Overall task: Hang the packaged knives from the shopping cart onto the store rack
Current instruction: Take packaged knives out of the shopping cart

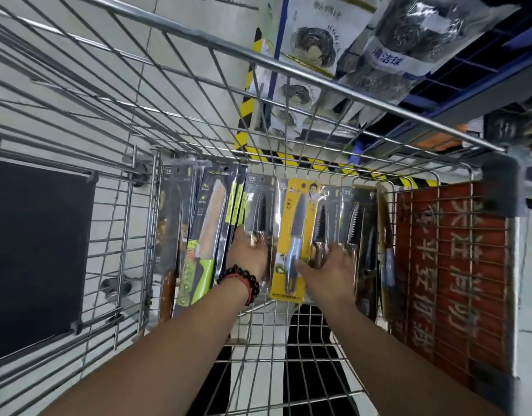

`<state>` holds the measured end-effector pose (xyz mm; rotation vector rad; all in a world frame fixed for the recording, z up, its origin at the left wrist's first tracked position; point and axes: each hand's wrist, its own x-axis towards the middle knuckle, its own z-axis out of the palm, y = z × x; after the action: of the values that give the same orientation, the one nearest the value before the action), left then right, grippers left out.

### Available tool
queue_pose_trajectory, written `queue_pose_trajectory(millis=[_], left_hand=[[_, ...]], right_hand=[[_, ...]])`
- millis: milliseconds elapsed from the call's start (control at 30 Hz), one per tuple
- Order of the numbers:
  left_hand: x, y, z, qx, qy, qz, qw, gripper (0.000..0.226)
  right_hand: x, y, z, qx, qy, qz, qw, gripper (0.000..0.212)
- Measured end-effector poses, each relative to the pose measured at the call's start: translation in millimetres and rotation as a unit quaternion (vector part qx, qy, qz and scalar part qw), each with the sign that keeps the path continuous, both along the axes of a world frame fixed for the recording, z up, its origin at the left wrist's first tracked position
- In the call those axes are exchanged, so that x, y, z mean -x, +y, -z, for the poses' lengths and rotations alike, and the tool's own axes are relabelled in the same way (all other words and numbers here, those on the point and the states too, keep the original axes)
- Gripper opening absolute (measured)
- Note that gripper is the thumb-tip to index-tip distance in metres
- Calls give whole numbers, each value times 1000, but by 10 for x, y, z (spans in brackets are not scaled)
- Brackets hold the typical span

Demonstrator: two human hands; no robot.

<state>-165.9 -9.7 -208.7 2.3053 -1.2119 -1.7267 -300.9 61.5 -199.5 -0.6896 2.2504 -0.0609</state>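
Knives in packs stand in a row inside the wire shopping cart (198,94), leaning on its far end. Both hands are down in the cart among them. The left hand (249,253), with a dark bead bracelet (239,280) and a red band on its wrist, grips the low end of a clear pack with a saw-edged knife (258,211). The right hand (330,271) is just beside it, with its fingers curled on the low ends of two more saw-edged knife packs (336,217). Between the two hands stands a yellow knife pack (294,235), and the right thumb touches its lower part. Further left is a pack with a green-handled knife (204,235), and next to that a dark pack (171,223). More dark packs stand at the right end of the row. A red sign (450,280) with pale writing is fixed on the cart's right side. Up above, bags of steel scrubbing balls (408,40) hang on the blue store rack (483,64).
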Motion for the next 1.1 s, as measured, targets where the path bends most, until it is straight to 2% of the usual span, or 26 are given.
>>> queue_pose_trajectory(millis=[67,133,200,267,333,400,467,533,600,667,733,833,900,967,1033,1100], left_hand=[[16,41,-11,65,-18,63,996,58],[25,103,35,111,-38,137,984,55],[36,165,73,137,-37,168,976,39],[58,183,34,120,7,153,981,22],[99,181,-8,96,38,162,981,23],[167,188,-9,103,32,173,979,22],[247,201,28,97,33,177,979,11],[325,205,15,18,76,139,987,8],[361,205,37,-51,124,69,989,24],[368,199,59,-50,131,53,989,25],[310,198,40,-48,130,24,990,22],[109,142,-7,-52,142,-50,987,22],[-105,51,-110,-51,155,-131,978,21],[-358,-39,-189,-13,132,-203,970,12],[-538,-114,-300,18,133,-244,960,10],[-640,-136,-364,25,144,-242,959,13]], right_hand=[[-92,-72,34,-53,37,-37,997,100],[-181,-123,103,-67,65,-22,995,105],[-225,-127,161,-47,63,10,997,97],[-218,-117,160,-40,47,21,998,91],[-167,-80,150,-38,43,9,998,89],[-105,-37,137,-19,42,-1,999,83],[-36,5,156,7,33,9,999,73],[12,37,152,24,16,18,999,66],[39,78,152,25,-1,1,1000,67],[65,109,168,26,-16,-16,999,64],[80,116,156,39,-27,-4,999,49],[57,105,105,97,3,-2,995,35],[-49,39,56,137,25,-99,985,42],[-248,-135,47,178,15,-233,956,51],[-484,-311,132,158,13,-392,906,61],[-633,-390,265,71,27,-555,828,75]])
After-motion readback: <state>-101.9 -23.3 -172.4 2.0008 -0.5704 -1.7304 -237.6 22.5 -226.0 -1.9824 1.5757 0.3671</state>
